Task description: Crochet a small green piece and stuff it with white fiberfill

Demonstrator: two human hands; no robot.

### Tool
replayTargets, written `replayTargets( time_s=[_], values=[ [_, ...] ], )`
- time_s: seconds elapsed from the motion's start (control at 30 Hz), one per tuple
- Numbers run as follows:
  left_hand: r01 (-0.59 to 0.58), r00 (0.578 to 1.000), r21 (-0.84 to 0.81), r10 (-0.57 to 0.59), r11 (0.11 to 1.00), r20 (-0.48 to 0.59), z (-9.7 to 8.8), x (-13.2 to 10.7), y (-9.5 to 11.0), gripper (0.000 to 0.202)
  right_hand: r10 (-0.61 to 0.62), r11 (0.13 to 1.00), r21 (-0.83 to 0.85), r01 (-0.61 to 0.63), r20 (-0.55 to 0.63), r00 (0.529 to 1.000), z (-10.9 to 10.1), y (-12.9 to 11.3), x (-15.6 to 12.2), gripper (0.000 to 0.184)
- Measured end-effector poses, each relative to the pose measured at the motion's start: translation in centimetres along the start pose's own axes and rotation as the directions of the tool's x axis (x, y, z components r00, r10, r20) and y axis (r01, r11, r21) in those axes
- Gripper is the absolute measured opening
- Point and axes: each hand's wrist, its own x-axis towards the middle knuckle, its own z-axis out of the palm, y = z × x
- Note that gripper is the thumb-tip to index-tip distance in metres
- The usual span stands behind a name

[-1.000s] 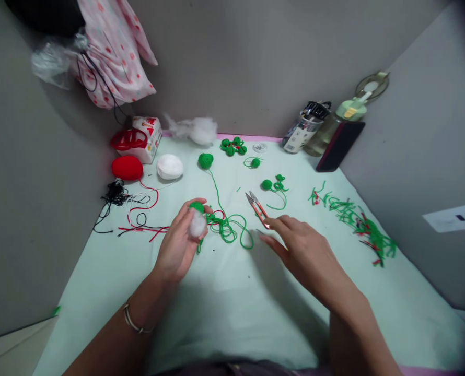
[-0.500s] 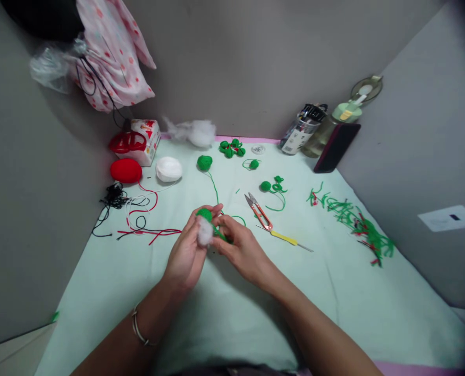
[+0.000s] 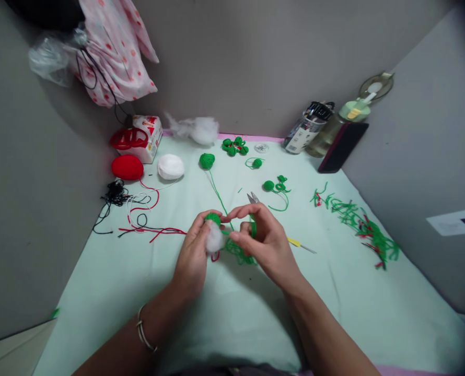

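My left hand (image 3: 193, 250) is closed around a small green crochet piece (image 3: 212, 218) with a tuft of white stuffing (image 3: 216, 240) poking out of it. My right hand (image 3: 262, 237) meets it from the right, fingers pinched at the piece and its green yarn (image 3: 238, 251), which is bunched under the hand. A strand runs up from there to a small green yarn ball (image 3: 206, 161). Red-handled snips (image 3: 252, 198) show just behind my right fingers. A yellow-handled crochet hook (image 3: 300, 244) lies to the right of that hand.
On the pale green cloth (image 3: 217, 313) lie a red yarn ball (image 3: 127, 167), a white yarn ball (image 3: 170, 166), loose black and red threads (image 3: 138, 222), finished green pieces (image 3: 234, 147), green scraps (image 3: 358, 224). A can (image 3: 306, 134), bottle and phone (image 3: 342, 147) stand at the back right.
My right hand left the spot beside the snips and hook and came left to join my left hand on the green piece. Both hands have shifted slightly right and nearer.
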Motion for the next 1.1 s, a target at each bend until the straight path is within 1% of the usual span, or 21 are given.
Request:
replayTargets(
  time_s=[0.03, 0.07, 0.13, 0.2, 0.27, 0.33, 0.4, 0.47, 0.5, 0.53, 0.6, 0.63, 0.67, 0.7, 0.73, 0.77, 0.83, 0.9, 1.0, 1.1],
  values=[
    [-0.007, 1.0, 0.005, 0.007, 1.0, -0.014, 0.0, 0.0, -0.1, 0.015, -0.043, 0.986, -0.158, 0.042, -0.004, 0.999, 0.0, 0.1, -0.1, 0.022],
    [-0.01, 1.0, 0.01, 0.01, 1.0, -0.021, 0.0, 0.0, -0.2, 0.015, -0.098, 0.946, -0.308, 0.097, 0.012, 0.995, 0.1, 0.1, -0.2, 0.02],
    [-0.002, 1.0, 0.022, 0.003, 1.0, -0.025, -0.1, -0.1, -0.3, 0.016, -0.212, 0.822, -0.526, 0.219, 0.074, 0.974, 0.2, 0.3, -0.5, 0.013],
    [0.011, 0.999, 0.034, -0.01, 0.999, -0.03, -0.1, -0.2, -0.5, 0.019, -0.298, 0.711, -0.634, 0.306, 0.122, 0.947, 0.4, 0.4, -0.6, 0.011],
    [0.017, 0.999, 0.046, -0.015, 0.999, -0.04, -0.1, -0.2, -0.5, 0.022, -0.337, 0.655, -0.662, 0.364, 0.175, 0.925, 0.5, 0.6, -0.8, 0.016],
    [0.019, 0.999, 0.056, -0.016, 0.998, -0.046, -0.1, -0.2, -0.6, 0.024, -0.331, 0.654, -0.638, 0.406, 0.241, 0.912, 0.5, 0.9, -0.8, 0.02],
    [0.025, 0.999, 0.065, -0.023, 0.998, -0.04, 0.0, -0.2, -0.7, 0.024, -0.316, 0.685, -0.596, 0.419, 0.276, 0.908, 0.7, 1.2, -0.7, 0.018],
    [0.032, 0.999, 0.076, -0.03, 0.997, -0.029, 0.0, -0.1, -0.8, 0.024, -0.293, 0.748, -0.546, 0.377, 0.238, 0.926, 0.7, 1.2, -0.6, 0.017],
    [0.034, 0.999, 0.083, -0.032, 0.996, -0.024, 0.0, -0.1, -0.9, 0.023, -0.262, 0.801, -0.504, 0.323, 0.19, 0.946, 0.7, 1.1, -0.5, 0.015],
    [0.034, 0.999, 0.089, -0.033, 0.995, -0.019, 0.0, 0.0, -1.0, 0.022, -0.206, 0.863, -0.443, 0.244, 0.133, 0.97, 0.7, 0.9, -0.4, 0.012],
    [0.027, 1.0, 0.102, -0.026, 0.994, -0.012, 0.0, 0.0, -1.1, 0.018, -0.06, 0.959, -0.276, 0.067, 0.031, 0.998, 0.6, 0.3, -0.2, 0.01],
    [0.02, 1.0, 0.108, -0.019, 0.994, -0.009, 0.0, 0.0, -1.1, 0.018, 0.003, 0.979, -0.201, -0.003, -0.004, 1.0, 0.5, 0.1, -0.2, 0.011],
    [0.013, 1.0, 0.112, -0.012, 0.994, -0.005, 0.0, -0.1, -1.1, 0.019, 0.037, 0.987, -0.158, -0.042, -0.033, 0.999, 0.5, -0.1, -0.1, 0.012],
    [0.006, 1.0, 0.117, -0.006, 0.993, -0.001, 0.0, -0.1, -1.1, 0.022, 0.036, 0.986, -0.158, -0.044, -0.057, 0.998, 0.5, -0.1, -0.1, 0.011],
    [0.001, 1.0, 0.12, -0.002, 0.993, 0.004, 0.0, -0.1, -1.1, 0.026, -0.004, 0.98, -0.197, -0.012, -0.078, 0.997, 0.6, 0.0, -0.1, 0.009],
    [0.001, 1.0, 0.123, -0.003, 0.992, 0.011, 0.1, -0.2, -1.0, 0.029, -0.068, 0.964, -0.263, 0.043, -0.089, 0.994, 0.7, 0.2, -0.1, 0.007],
    [0.01, 1.0, 0.125, -0.013, 0.992, 0.028, 0.2, -0.4, -0.8, 0.031, -0.213, 0.897, -0.41, 0.165, -0.073, 0.974, 0.9, 0.7, -0.2, 0.01],
    [0.022, 0.999, 0.122, -0.027, 0.992, 0.039, 0.3, -0.6, -0.6, 0.032, -0.314, 0.819, -0.517, 0.248, -0.041, 0.949, 1.0, 1.2, -0.3, 0.014],
    [0.029, 0.997, 0.086, -0.034, 0.996, 0.065, 0.5, -0.8, -0.2, 0.036, -0.388, 0.74, -0.605, 0.294, -0.027, 0.921, 1.0, 1.5, -0.3, 0.016],
    [0.011, 0.992, 0.074, -0.02, 0.997, 0.128, 0.3, -0.9, -0.2, 0.041, -0.434, 0.717, -0.612, 0.334, -0.017, 0.901, 0.7, 1.4, -0.3, 0.016]
  ],
)
